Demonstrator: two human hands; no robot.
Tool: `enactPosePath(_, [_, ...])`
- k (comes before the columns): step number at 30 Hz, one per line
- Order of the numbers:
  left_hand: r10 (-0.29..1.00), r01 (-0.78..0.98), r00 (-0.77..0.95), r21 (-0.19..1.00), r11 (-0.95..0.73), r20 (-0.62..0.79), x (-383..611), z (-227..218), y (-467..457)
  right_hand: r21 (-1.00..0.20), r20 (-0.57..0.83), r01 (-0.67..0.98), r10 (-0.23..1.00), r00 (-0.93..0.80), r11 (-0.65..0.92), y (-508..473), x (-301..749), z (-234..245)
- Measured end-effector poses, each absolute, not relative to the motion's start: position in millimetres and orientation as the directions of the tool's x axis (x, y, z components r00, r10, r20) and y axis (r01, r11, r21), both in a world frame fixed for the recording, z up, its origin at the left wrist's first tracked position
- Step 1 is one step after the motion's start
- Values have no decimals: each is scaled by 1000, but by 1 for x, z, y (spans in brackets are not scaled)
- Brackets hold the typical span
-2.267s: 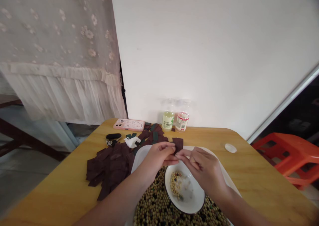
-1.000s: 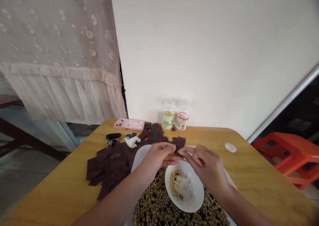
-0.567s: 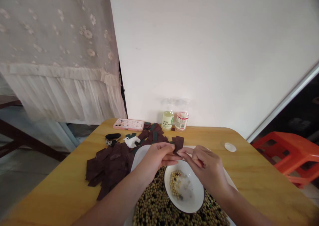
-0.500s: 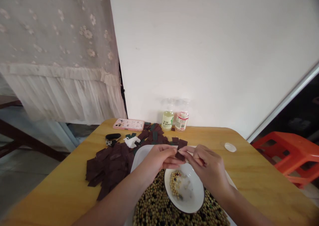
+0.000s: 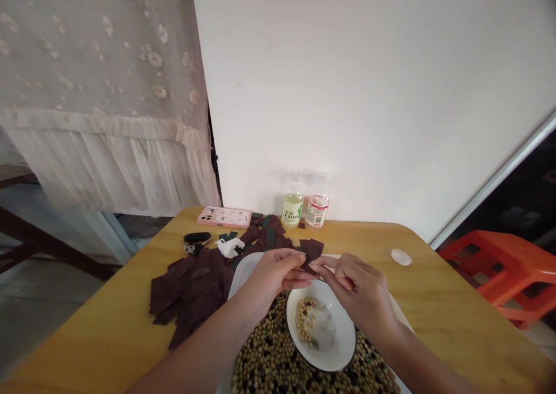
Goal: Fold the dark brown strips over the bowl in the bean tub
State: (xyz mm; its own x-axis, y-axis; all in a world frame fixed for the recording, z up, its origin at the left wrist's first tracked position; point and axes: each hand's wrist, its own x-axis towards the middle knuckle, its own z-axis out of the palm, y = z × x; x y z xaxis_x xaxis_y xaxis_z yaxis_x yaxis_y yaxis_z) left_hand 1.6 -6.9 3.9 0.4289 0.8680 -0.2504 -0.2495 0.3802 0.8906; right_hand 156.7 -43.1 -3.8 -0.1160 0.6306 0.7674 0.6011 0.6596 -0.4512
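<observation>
A small, dark maroon square of thin material (image 5: 311, 250) is pinched in the air between the two hands, just above the far rim of the bowl and near the far edge of the tray. The left hand (image 5: 275, 275) is closed, its fingertips (image 5: 299, 258) meeting the square's left side. The right hand (image 5: 358, 287) has a narrow grip, with thumb and forefinger drawn together on the square's lower right edge; exactly how much each hand bears is hidden.

Below the hands, a white enamel bowl with a dark rim (image 5: 343, 339) holds pale and dark beans (image 5: 306, 321) against its left wall. It sits in a white rectangular tray (image 5: 243, 272), surrounded by a deep layer of mixed tan and dark beans (image 5: 271, 356) that runs to the tray's near end.

Left of the tray, a loose pile of maroon squares (image 5: 191, 289) spreads across the yellow wooden surface (image 5: 456, 307), touching the tray's edge. Dark green strips (image 5: 270, 237) lie among more squares beyond it, with a crumpled white tissue (image 5: 229, 246) beside them. A black key fob (image 5: 197, 237) and a pink-cased phone (image 5: 224, 216) lie further left, near the far edge. Two plastic bottles (image 5: 304, 211) stand against the white wall (image 5: 369, 92). A white bottle cap (image 5: 401, 257) lies well right of the hands.
</observation>
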Motion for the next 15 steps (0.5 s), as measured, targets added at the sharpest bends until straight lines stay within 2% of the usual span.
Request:
enactPosePath(8, [857, -206, 451, 905, 372, -249, 2, 5, -7, -475, 765, 619, 641, -60, 625, -42, 160, -6])
enactPosePath(15, [855, -188, 457, 913, 362, -245, 2, 4, -7, -450, 765, 605, 633, -119, 657, -42, 158, -5])
